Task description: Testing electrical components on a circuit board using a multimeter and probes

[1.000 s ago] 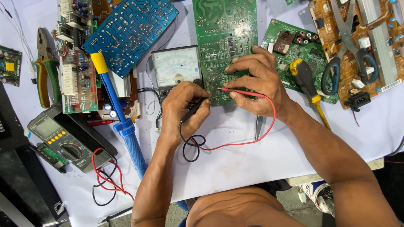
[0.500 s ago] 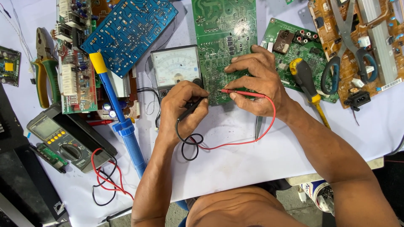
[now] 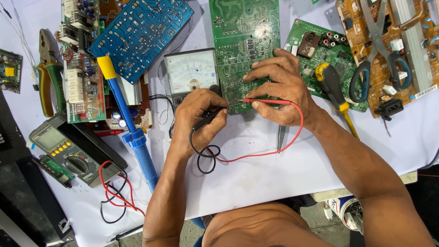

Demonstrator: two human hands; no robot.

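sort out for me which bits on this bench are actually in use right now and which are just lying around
In use: left hand holding the black probe; right hand holding the red probe; green circuit board under both tips; analog meter.

Lying about: blue circuit board, blue desoldering pump, pliers, digital multimeter, screwdriver, scissors.

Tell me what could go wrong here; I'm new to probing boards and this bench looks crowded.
1. The red probe in the right hand and the black probe in the left hand meet close together on the green circuit board; a slip might bridge neighbouring contacts.
2. The looped leads lie under the left wrist and could snag, tugging a probe off its point.
3. The analog meter sits right beside the left hand and might get nudged.
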